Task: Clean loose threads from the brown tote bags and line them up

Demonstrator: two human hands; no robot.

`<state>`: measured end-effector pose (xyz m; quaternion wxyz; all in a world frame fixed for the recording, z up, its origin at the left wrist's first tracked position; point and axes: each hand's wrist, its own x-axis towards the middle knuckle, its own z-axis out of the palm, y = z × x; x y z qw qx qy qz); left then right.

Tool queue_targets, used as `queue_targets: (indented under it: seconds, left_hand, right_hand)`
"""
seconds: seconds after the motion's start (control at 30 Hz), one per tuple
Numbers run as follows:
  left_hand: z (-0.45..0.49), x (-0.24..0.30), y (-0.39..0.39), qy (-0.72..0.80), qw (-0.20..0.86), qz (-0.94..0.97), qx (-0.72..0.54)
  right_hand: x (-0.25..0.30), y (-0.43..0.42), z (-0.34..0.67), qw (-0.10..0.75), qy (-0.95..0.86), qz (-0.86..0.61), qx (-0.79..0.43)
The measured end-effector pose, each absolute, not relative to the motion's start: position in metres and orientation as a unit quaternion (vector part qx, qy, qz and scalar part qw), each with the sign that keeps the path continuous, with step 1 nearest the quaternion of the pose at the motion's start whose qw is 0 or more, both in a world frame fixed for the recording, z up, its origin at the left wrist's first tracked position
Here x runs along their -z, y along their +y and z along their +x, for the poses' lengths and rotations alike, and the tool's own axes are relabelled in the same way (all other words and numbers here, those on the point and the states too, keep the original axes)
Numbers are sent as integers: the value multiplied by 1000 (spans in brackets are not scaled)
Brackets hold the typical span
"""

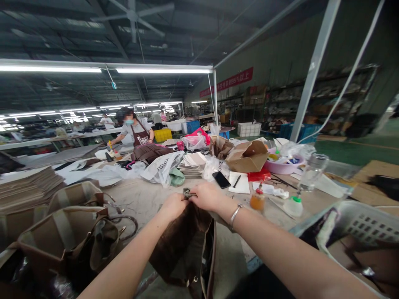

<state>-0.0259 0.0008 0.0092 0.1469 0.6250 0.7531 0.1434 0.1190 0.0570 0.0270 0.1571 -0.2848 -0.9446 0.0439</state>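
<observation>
A dark brown handbag stands open-topped in front of me at the table's near edge. At its far upper edge, my left hand is closed on the material. My right hand, with a silver bangle at the wrist, pinches the same edge close beside it. A small bunched greyish piece shows between the fingertips of both hands; its exact kind is unclear. Metal fittings show low on the bag's near side.
Several unfinished brown bags stand at left by stacked boards. Beyond my hands lie a phone, a notepad with a pen and glue bottles. A grey basket is at right. An aproned co-worker works across the table.
</observation>
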Motion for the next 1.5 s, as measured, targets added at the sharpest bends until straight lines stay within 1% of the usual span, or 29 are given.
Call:
queue_targets:
  seconds: [0.07,0.13,0.2,0.3,0.5,0.63,0.7,0.73,0.83,0.9,1.03,1.2,1.33,1.4,1.5]
  left_hand:
    - [-27,-8,2,751,146,628,-144]
    - [-28,-8,3,750,144,630,-144]
    - [-28,-8,3,750,143,630,-143]
    - [-26,-8,2,751,143,629,-142]
    - [-22,-11,0,757,148,620,-140]
    - [-23,-11,1,758,148,619,-140]
    - [-24,-9,2,755,147,623,-140]
    - [-25,-8,3,754,147,625,-141]
    - [-26,-6,4,750,149,629,-143]
    - [-26,-5,5,748,148,631,-147]
    - [-27,-7,5,752,144,626,-148]
    - [-25,-11,1,762,154,612,-143]
    - [-25,-12,0,765,157,607,-147]
    - [-26,-12,1,763,158,609,-149]
    - [-27,-12,2,757,158,615,-153]
  right_hand:
    - [-29,53,113,128,-956,-263,22]
    - [-28,53,109,118,-963,-240,23]
    - [-24,55,108,149,-956,-250,-37]
    - [-14,61,111,217,-919,-304,-130]
    - [6,79,136,292,-846,-391,-215]
    - [4,90,148,313,-829,-390,-251]
    - [-4,89,145,309,-840,-360,-262]
    - [-9,86,142,293,-856,-340,-257]
    - [-23,73,128,214,-908,-303,-196]
    - [-28,63,118,184,-917,-318,-157]
    - [-23,55,107,204,-893,-373,-145]
    - [-7,74,129,248,-843,-442,-183]
    - [-7,82,145,283,-837,-416,-216]
    - [-12,76,142,274,-864,-365,-212]
    - [-22,63,130,202,-922,-303,-134]
